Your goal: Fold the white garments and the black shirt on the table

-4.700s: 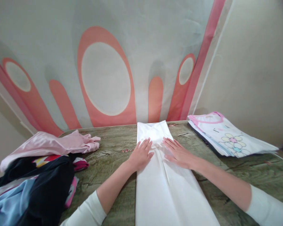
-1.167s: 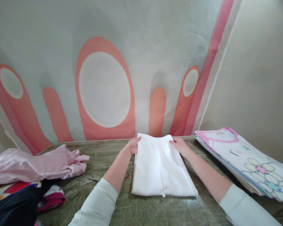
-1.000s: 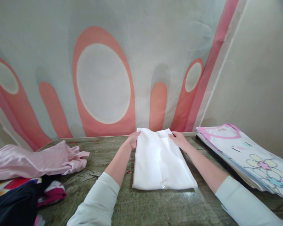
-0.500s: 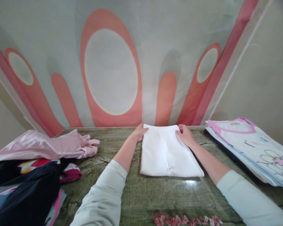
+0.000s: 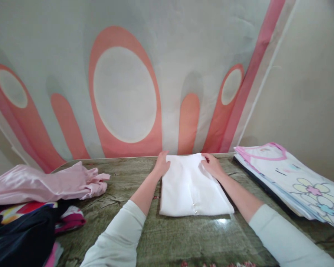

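A white folded garment [image 5: 190, 189] with small shiny buttons near its front edge lies in the middle of the wood-patterned table [image 5: 119, 196]. My left hand [image 5: 161, 163] grips its far left corner, thumb on top and fingers behind the edge. At the far right corner, my right hand [image 5: 211, 165] holds the cloth in the same way, its fingertips partly hidden. The garment's near edge rests on the tabletop.
Rumpled pink clothing [image 5: 50, 185] and a dark garment [image 5: 25, 233] lie heaped at the left. On the right is a stack of folded clothes [image 5: 292, 181], a flower-printed white shirt on top. Behind the table stands a wall [image 5: 125, 92] with pink shapes.
The camera view has shifted a little to the right and up. Both hands stay at the garment's far corners, with their fingers slightly further around the cloth.
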A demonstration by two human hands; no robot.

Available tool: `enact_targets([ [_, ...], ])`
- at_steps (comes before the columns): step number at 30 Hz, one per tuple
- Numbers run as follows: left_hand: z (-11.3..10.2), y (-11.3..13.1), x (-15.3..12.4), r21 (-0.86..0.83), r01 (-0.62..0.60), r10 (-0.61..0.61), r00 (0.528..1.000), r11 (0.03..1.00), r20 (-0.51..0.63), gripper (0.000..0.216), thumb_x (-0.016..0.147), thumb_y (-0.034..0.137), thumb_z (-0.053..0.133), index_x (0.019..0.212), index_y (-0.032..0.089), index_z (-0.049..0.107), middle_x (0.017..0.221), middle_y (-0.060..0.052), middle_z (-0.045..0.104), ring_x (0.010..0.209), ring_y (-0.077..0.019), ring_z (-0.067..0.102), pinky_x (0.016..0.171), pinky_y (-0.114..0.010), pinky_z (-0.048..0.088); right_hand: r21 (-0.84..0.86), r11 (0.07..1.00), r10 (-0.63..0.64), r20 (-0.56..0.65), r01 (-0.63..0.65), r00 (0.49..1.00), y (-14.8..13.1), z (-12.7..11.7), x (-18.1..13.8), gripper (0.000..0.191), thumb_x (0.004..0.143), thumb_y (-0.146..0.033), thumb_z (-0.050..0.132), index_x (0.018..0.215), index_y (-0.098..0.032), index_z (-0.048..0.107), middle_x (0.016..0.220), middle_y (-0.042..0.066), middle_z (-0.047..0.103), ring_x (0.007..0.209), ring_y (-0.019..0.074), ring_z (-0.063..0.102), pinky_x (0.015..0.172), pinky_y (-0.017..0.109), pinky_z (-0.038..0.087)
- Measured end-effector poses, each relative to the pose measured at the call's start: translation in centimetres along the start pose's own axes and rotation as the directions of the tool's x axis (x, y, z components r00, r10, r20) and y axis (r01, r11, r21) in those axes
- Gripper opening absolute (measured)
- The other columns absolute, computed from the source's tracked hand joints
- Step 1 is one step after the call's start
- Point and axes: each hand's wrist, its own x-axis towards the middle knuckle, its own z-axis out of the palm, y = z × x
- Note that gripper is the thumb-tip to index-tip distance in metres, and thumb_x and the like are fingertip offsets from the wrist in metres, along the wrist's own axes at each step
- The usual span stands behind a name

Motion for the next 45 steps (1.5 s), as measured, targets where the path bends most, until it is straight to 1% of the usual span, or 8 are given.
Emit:
enact_targets([
  [6, 2.3, 4.5, -3.4, 0.187, -0.172, 0.111, 0.948, 0.967, 0.298, 0.037, 0.078, 0.032, 0.057, 0.113, 0.023, 0.056, 0.141, -0.011, 0.035, 0.134, -0.0303, 0.018, 0.104, -0.056, -0.006, -0.066, 0.997, -0.035, 0.034, 0.038, 0.999, -0.2, -0.4, 0.0, 0.042, 0.075, -0.029, 0.053, 0.114, -0.015, 0.057, 0.113, 0.012, 0.059, 0.104, 0.0229, 0.054, 0.096, 0.036, 0.036],
  [9, 4.2, 6.8, -6.2, 0.22, -0.207, 0.083, 0.879, 0.953, 0.469, 0.051, 0.078, 0.052, 0.053, 0.121, 0.025, 0.051, 0.144, -0.011, 0.029, 0.134, -0.036, 0.013, 0.1, -0.061, -0.008, -0.079, 0.995, -0.053, 0.058, 0.058, 0.997, 0.3, -0.7, 0.1, 0.043, 0.081, -0.033, 0.047, 0.12, -0.016, 0.053, 0.121, 0.012, 0.055, 0.112, 0.0229, 0.049, 0.1, 0.037, 0.032],
  [13, 5.6, 8.0, -8.8, 0.297, -0.217, 0.041, 0.864, 0.93, 0.502, 0.067, 0.073, 0.065, 0.049, 0.127, 0.025, 0.047, 0.146, -0.011, 0.024, 0.135, -0.0386, 0.005, 0.099, -0.061, -0.013, -0.077, 0.993, -0.083, 0.115, 0.092, 0.99, 1.3, -0.9, 0.6, 0.045, 0.086, -0.026, 0.04, 0.13, -0.016, 0.044, 0.133, 0.01, 0.047, 0.123, 0.0205, 0.04, 0.104, 0.037, 0.027],
  [23, 5.1, 8.0, -8.3, 0.336, -0.291, 0.045, 0.812, 0.896, 0.582, 0.076, 0.07, 0.065, 0.053, 0.133, 0.024, 0.041, 0.148, -0.012, 0.018, 0.135, -0.0388, 0.003, 0.099, -0.063, -0.01, -0.035, 0.996, -0.069, 0.185, 0.077, 0.98, 2.1, -1.4, 1.7, 0.048, 0.076, -0.014, 0.049, 0.124, -0.015, 0.049, 0.124, 0.011, 0.055, 0.111, 0.0213, 0.051, 0.098, 0.036, 0.035],
  [31, 0.9, 7.7, -5.3, 0.078, -0.369, 0.172, 0.598, 0.926, 0.783, 0.077, 0.048, 0.049, 0.079, 0.119, 0.031, 0.054, 0.139, -0.007, 0.039, 0.134, -0.0327, 0.018, 0.106, -0.051, 0.001, 0.063, 0.997, -0.053, 0.266, 0.037, 0.962, 2.2, -3.7, 1.4, 0.034, 0.08, -0.02, 0.046, 0.112, -0.015, 0.058, 0.105, 0.008, 0.065, 0.092, 0.0167, 0.06, 0.081, 0.028, 0.045],
  [34, -0.5, 7.5, -4.4, 0.15, -0.39, 0.138, 0.619, 0.908, 0.773, 0.082, 0.044, 0.046, 0.081, 0.12, 0.032, 0.054, 0.142, -0.006, 0.035, 0.135, -0.0323, 0.012, 0.106, -0.05, 0.0, 0.065, 0.996, -0.071, 0.306, 0.054, 0.949, 1.7, -4.2, 1.1, 0.032, 0.077, -0.028, 0.056, 0.105, -0.015, 0.062, 0.097, 0.007, 0.067, 0.084, 0.0173, 0.06, 0.074, 0.027, 0.046],
  [40, -1.6, 9.3, -6.8, 0.408, -0.443, 0.1, 0.766, 0.799, 0.635, 0.073, 0.055, 0.03, 0.078, 0.122, 0.025, 0.052, 0.142, -0.011, 0.034, 0.133, -0.0329, 0.02, 0.106, -0.049, 0.008, 0.031, 0.995, -0.104, 0.372, 0.1, 0.923, 1.0, -4.7, 0.8, 0.02, 0.07, -0.031, 0.063, 0.084, -0.016, 0.067, 0.079, 0.003, 0.068, 0.07, 0.0164, 0.059, 0.063, 0.025, 0.044],
  [45, -2.4, 11.6, -13.3, 0.304, -0.565, 0.237, 0.69, 0.767, 0.684, 0.038, 0.085, 0.029, 0.05, 0.123, 0.024, 0.052, 0.134, -0.008, 0.046, 0.127, -0.0244, 0.036, 0.105, -0.04, 0.023, 0.014, 0.995, -0.093, 0.369, 0.094, 0.925, 1.5, -4.6, 0.7, 0.021, 0.072, -0.034, 0.062, 0.083, -0.016, 0.065, 0.081, 0.004, 0.068, 0.07, 0.0158, 0.058, 0.062, 0.023, 0.042],
])
